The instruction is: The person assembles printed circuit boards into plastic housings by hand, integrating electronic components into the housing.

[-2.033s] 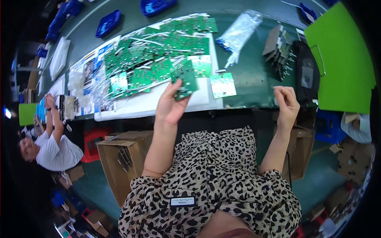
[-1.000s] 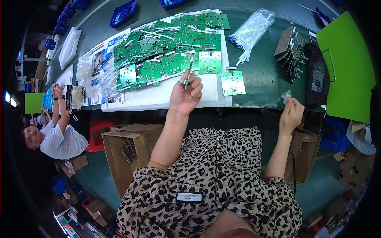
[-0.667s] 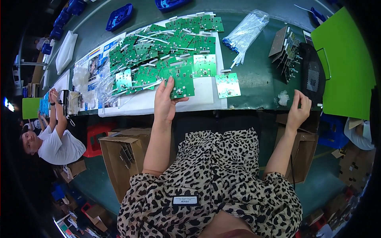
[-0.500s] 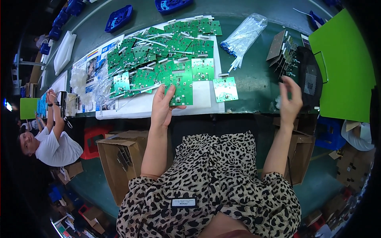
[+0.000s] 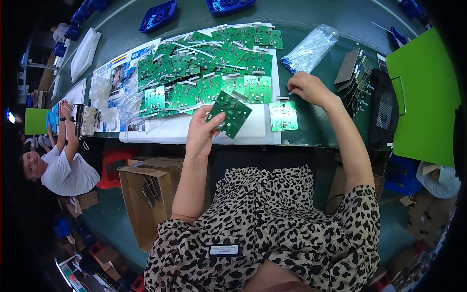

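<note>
A: What is the left hand (image 5: pixel 199 130) doing?
B: It's clamped on a green circuit board (image 5: pixel 231 115), thumb on the upper face and fingers behind. The board is held at a slant over the near part of the white sheet (image 5: pixel 245 127).

A: And the right hand (image 5: pixel 311 88)?
B: Its fingers are curled, with a small blue bit at the tips. I cannot tell whether they pinch it or only touch it.

A: What lies closest to that hand?
B: A single board (image 5: pixel 283 117) lies flat just to the near side, and a clear bag of white strips (image 5: pixel 314 47) with blue ends is just beyond, on the far side.

A: Further out?
B: A pile of boards (image 5: pixel 209 61) covers much of the sheet, left of the right hand. To the right, a row of boards (image 5: pixel 354 80) stands on edge, leaning, left of a black bag (image 5: pixel 383 109). Two blue trays (image 5: pixel 158 17) sit at the far side. A cardboard box (image 5: pixel 135 204) stands below the table, near left.
</note>
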Motion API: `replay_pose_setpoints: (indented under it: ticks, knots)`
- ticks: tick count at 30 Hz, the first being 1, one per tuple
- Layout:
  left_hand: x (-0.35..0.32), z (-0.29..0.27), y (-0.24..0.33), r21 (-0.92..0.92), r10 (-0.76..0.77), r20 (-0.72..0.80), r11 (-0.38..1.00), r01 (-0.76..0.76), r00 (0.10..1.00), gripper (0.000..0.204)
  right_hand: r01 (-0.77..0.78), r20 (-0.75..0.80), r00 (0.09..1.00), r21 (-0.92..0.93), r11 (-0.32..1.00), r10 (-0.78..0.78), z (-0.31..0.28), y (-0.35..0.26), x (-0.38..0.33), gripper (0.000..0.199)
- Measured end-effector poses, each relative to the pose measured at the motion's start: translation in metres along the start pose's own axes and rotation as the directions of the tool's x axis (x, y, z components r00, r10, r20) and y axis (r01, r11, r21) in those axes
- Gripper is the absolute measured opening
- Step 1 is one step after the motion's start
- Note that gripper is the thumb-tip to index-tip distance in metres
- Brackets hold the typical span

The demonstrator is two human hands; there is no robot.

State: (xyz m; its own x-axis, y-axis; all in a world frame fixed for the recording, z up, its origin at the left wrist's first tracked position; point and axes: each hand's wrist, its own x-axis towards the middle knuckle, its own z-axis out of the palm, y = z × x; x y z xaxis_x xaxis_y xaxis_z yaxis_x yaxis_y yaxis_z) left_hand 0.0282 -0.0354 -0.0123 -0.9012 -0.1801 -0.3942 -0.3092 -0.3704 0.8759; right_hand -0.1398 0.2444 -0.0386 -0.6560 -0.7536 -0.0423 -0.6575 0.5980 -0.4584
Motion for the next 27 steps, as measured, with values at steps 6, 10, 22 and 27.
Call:
replay_pose_setpoints:
  ticks: [6, 10, 22, 27]
  knots:
    - [0.0, 0.001, 0.0, -0.415, -0.034, 0.01, 0.909, 0.035, 0.999, 0.019, 0.08, -0.389, 0.92, 0.07, 0.994, -0.047, 0.001, 0.004, -0.004, 0.008]
    - [-0.003, 0.011, 0.003, -0.369, -0.073, 0.098, 0.924, 0.104, 0.993, 0.023, 0.045, -0.608, 0.786, 0.243, 0.969, 0.116, 0.001, 0.003, -0.003, 0.009]
    - [-0.016, 0.04, 0.001, 0.051, 0.066, 0.177, 0.996, -0.076, 0.982, 0.019, 0.353, -0.568, 0.814, 0.324, 0.878, -0.118, -0.016, -0.155, -0.008, 0.014]
    - [-0.022, 0.041, 0.002, 0.26, 0.192, 0.248, 0.931, -0.256, 0.95, 0.022, 0.311, -0.602, 0.796, 0.317, 0.896, -0.063, 0.001, -0.156, -0.004, 0.012]
